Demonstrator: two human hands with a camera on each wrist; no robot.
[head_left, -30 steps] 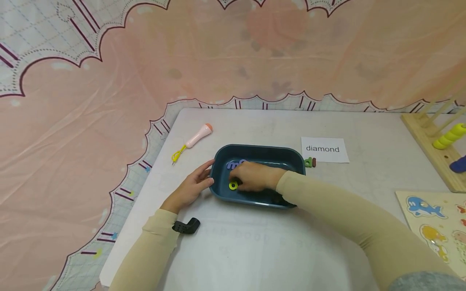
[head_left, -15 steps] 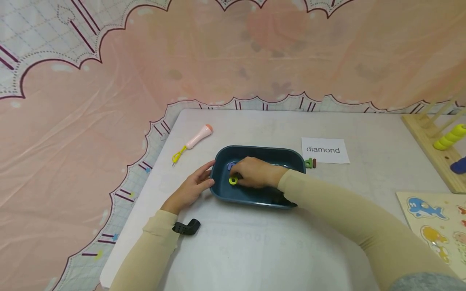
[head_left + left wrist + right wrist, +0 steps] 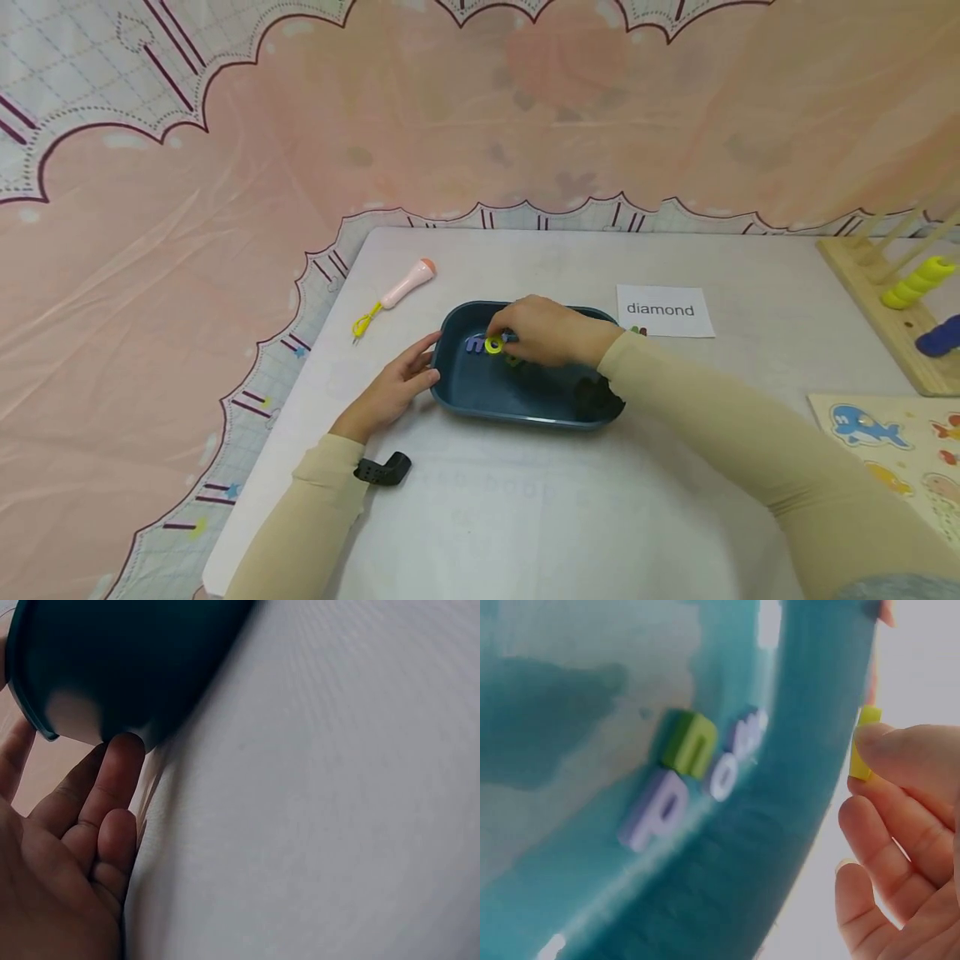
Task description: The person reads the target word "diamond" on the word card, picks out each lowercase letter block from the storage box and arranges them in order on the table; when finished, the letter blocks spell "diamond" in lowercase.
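Observation:
My right hand point(image 3: 551, 329) is over the dark teal tray point(image 3: 480, 408), pinching a yellow ring-shaped letter o point(image 3: 492, 352) between thumb and forefinger. In the right wrist view that yellow letter point(image 3: 865, 750) shows edge-on beyond the tray's rim. Inside the tray lie a purple m point(image 3: 748, 733), a purple o point(image 3: 721, 778), a green n point(image 3: 690, 742) and a purple letter like a p or d point(image 3: 654, 810). At the tray's left end, my left hand point(image 3: 386, 392) touches the outer wall with extended fingers; its fingertips point(image 3: 124, 754) meet the tray's side.
A white card printed "diamond" point(image 3: 666, 312) lies right of the tray, with small green and brown letters point(image 3: 637, 331) partly hidden beside it. A pink-handled tool with a yellow end point(image 3: 405, 285) lies back left. A wooden bead stand point(image 3: 873, 321) and an animal puzzle board point(image 3: 825, 408) occupy the right.
The right hand, with the yellow letter, has risen and moved towards the tray's far side, uncovering the purple m and a green letter. The left hand stays in place.

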